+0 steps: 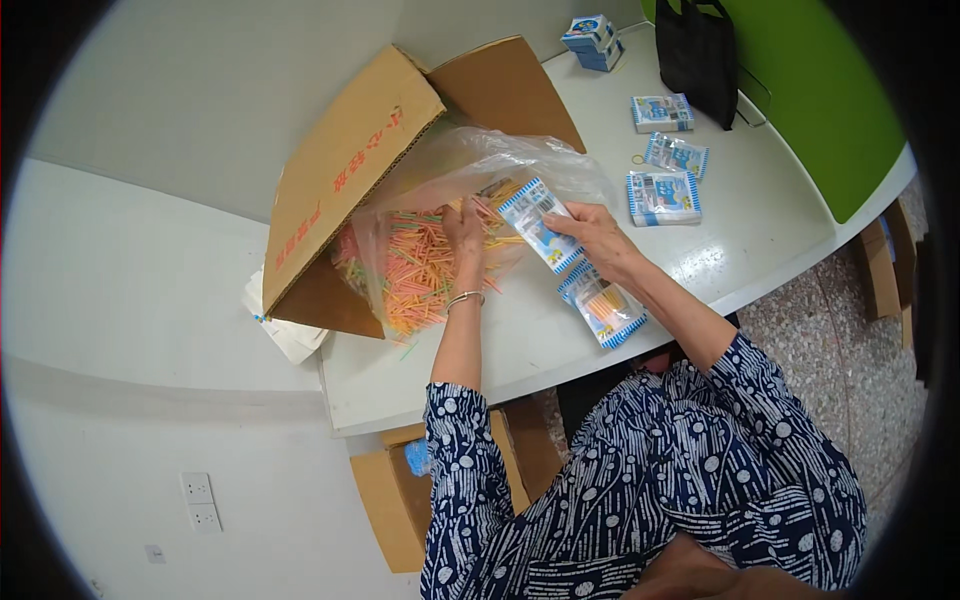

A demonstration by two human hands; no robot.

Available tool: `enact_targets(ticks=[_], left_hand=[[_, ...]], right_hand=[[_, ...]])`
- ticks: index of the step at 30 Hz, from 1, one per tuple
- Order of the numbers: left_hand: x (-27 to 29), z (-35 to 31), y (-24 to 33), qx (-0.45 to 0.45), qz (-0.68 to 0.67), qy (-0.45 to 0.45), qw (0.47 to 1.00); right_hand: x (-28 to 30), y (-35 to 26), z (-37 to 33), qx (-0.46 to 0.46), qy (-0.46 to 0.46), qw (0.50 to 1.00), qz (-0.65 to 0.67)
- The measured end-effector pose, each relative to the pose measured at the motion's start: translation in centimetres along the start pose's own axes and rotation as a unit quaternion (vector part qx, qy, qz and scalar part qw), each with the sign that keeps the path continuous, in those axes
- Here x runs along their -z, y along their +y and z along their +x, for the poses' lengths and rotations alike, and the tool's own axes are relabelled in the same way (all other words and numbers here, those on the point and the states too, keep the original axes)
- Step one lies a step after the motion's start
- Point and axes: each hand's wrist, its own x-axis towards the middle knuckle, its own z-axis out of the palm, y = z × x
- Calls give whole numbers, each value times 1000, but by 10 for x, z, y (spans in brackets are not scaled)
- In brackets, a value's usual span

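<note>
My left hand (464,236) reaches into a pile of thin pink, yellow, orange and green sticks (415,270), its bent fingers closed on a few of them and partly hidden. The sticks lie in a clear plastic bag (375,235) that spills from a tipped cardboard box (350,185). In my right hand (595,237) is a flat blue-and-white plastic packet (540,224), pinched near its side and held next to the pile. Just below that packet, another packet (605,305) lies on the table with yellowish sticks showing through its window.
On the white table (745,265), several similar packets (664,198) lie to the right. Small blue-and-white boxes (592,42) are stacked at the back, near a black bag (697,60). A green partition (800,110) borders the right side. Below the front edge stands an open carton (385,505).
</note>
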Motion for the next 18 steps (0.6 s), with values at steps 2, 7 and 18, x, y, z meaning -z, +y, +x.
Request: enact_targets(ticks=[2,7,18], left_hand=[[2,5,-8,-34,14,-8,999],[7,9,-6,-11,-14,9,1000],[-21,-54,26,259,-427,-52,865]], right_hand=[[6,1,-9,1,1,1000,6],[13,5,-16,3,3,999,35],[-43,51,45,-3,59,919,389]])
